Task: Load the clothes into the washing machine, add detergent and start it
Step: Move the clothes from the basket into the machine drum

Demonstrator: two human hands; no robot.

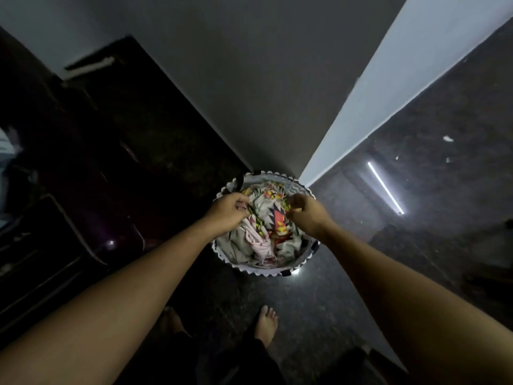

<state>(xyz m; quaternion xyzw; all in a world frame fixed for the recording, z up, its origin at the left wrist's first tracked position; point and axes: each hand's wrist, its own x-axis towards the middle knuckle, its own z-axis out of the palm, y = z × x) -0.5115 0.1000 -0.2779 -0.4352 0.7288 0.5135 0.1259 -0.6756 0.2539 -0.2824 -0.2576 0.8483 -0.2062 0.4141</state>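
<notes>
Gripping clothes in basket, both hands.

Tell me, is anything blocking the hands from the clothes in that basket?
Nothing visible does. The left hand and the right hand both grip the patterned cloth on top of the pile, and the basket is open, with no lid or other thing over it.

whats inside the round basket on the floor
On top, a grey patterned cloth, gripped by the left hand and right hand; beside it a pink striped garment. Whatever lies lower in the basket is covered.
</notes>
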